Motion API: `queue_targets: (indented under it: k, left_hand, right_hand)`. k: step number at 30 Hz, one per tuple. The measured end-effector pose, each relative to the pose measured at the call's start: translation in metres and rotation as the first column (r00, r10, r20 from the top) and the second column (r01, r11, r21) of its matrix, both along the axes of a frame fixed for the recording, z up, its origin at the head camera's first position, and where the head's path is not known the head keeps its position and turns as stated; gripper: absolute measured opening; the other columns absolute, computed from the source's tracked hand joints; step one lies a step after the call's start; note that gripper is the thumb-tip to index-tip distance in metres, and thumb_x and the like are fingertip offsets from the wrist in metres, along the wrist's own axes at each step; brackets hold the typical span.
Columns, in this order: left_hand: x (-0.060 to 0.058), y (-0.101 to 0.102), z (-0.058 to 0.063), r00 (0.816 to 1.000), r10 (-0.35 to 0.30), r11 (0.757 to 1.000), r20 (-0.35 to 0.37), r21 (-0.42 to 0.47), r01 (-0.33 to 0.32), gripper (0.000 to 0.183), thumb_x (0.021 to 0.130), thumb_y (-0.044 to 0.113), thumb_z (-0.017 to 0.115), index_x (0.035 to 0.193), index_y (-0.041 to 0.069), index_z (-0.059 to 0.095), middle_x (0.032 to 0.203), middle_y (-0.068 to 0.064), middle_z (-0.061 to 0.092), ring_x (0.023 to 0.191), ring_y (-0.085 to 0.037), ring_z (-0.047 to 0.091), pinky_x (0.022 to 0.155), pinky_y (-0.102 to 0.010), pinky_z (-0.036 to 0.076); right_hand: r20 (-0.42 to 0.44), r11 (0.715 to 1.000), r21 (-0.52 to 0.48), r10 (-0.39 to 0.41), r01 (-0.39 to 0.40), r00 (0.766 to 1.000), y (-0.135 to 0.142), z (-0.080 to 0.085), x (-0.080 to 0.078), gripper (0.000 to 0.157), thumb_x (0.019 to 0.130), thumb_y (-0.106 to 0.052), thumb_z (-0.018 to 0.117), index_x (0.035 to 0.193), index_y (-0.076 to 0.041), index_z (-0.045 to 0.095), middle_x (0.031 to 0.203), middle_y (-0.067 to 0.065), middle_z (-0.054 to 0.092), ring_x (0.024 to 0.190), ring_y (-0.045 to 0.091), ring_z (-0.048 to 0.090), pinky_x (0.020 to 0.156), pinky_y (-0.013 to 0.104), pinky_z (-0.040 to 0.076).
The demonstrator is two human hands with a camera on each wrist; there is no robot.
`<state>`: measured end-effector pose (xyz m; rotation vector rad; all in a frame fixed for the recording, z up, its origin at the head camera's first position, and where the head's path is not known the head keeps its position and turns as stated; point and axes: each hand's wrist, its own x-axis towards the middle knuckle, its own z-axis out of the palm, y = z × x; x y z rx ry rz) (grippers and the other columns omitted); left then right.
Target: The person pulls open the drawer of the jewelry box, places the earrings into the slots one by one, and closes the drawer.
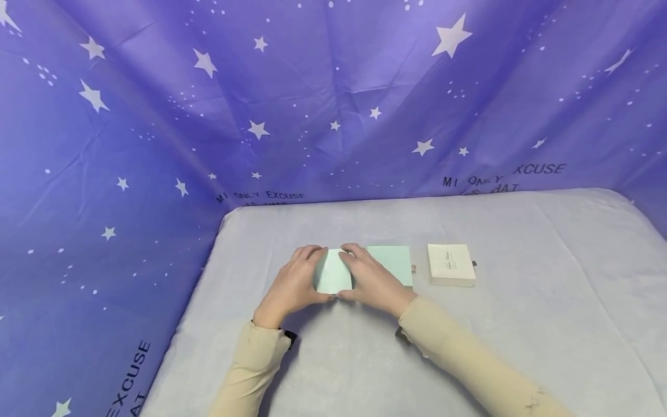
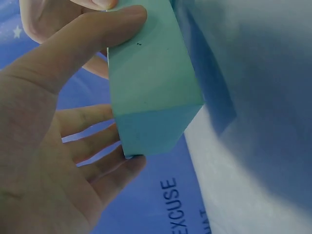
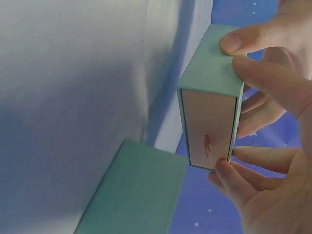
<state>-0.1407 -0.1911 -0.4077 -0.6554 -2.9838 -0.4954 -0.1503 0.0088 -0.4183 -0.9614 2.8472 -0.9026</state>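
Between both hands is a mint-green drawer box, held at its edges a little above the table. My left hand grips its left side, thumb on the near face and fingers spread along the far side. My right hand grips it from the right, its thumb close to the left thumb in the right wrist view. That view also shows the box's pink drawer end with a small ribbon pull, the drawer pushed in. Just right of the held box lies a second mint-green box, partly behind the right hand.
A cream box with printed lettering and a dark tab lies farther right. Pale cloth covers the table. Purple star-patterned curtains rise along its back and sides.
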Motion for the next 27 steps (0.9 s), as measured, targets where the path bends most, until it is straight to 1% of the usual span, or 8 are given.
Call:
queue_targets:
  k: [5,9,13,17,23,27]
  left_hand:
    - [-0.007,-0.006,-0.009,1.0,0.007,0.999,0.02,0.036,-0.008,0.095,0.063,0.035,0.094,0.142,0.004,0.051,0.14,-0.013,0.051,0.13,-0.029,0.047,0.098,-0.047,0.051]
    - [-0.012,-0.011,-0.014,0.999,0.023,0.999,0.049,0.047,-0.025,0.096,0.062,0.033,0.094,0.142,0.005,0.05,0.141,-0.012,0.051,0.13,-0.028,0.047,0.1,-0.047,0.05]
    - [-0.016,-0.014,-0.019,0.995,0.029,0.997,0.094,0.066,-0.036,0.095,0.064,0.035,0.093,0.143,0.005,0.05,0.143,-0.011,0.05,0.133,-0.029,0.046,0.104,-0.048,0.047]
    - [-0.021,-0.016,-0.024,0.99,0.019,0.994,0.139,0.101,-0.033,0.093,0.066,0.035,0.092,0.143,0.006,0.05,0.143,-0.01,0.05,0.134,-0.029,0.045,0.107,-0.049,0.044]
    - [-0.024,-0.017,-0.027,0.983,0.005,0.989,0.186,0.144,-0.032,0.092,0.067,0.034,0.091,0.144,0.007,0.049,0.144,-0.011,0.05,0.134,-0.029,0.045,0.11,-0.048,0.041]
    - [-0.024,-0.015,-0.025,0.98,0.008,0.989,0.198,0.14,-0.037,0.092,0.067,0.033,0.091,0.145,0.006,0.049,0.143,-0.012,0.05,0.133,-0.03,0.045,0.111,-0.048,0.04]
  right_hand:
    - [0.021,1.0,0.009,-0.004,0.004,1.0,-0.006,-0.005,-0.004,0.079,0.076,-0.028,0.086,0.136,0.01,0.052,0.149,0.027,0.042,0.137,0.039,0.042,0.113,0.047,0.038]
    - [0.032,1.0,0.013,-0.008,0.007,0.999,-0.011,-0.009,-0.008,0.076,0.077,-0.027,0.086,0.135,0.01,0.053,0.149,0.028,0.041,0.139,0.04,0.041,0.114,0.047,0.037]
    - [0.056,1.0,0.028,-0.007,0.005,0.998,-0.015,-0.013,-0.012,0.074,0.079,-0.027,0.084,0.135,0.01,0.053,0.15,0.029,0.04,0.14,0.04,0.039,0.114,0.047,0.036]
    - [0.085,0.999,0.047,0.001,-0.005,0.996,-0.015,-0.014,-0.015,0.072,0.08,-0.027,0.083,0.135,0.01,0.053,0.149,0.031,0.039,0.139,0.042,0.039,0.115,0.048,0.035]
    - [0.104,0.997,0.073,0.019,-0.026,0.994,-0.015,-0.01,-0.018,0.069,0.082,-0.025,0.081,0.133,0.013,0.053,0.147,0.035,0.039,0.139,0.045,0.039,0.116,0.05,0.033]
    - [0.116,0.994,0.102,0.024,-0.036,0.993,-0.016,-0.006,-0.019,0.069,0.082,-0.025,0.08,0.132,0.015,0.053,0.147,0.036,0.039,0.139,0.045,0.038,0.116,0.05,0.033]
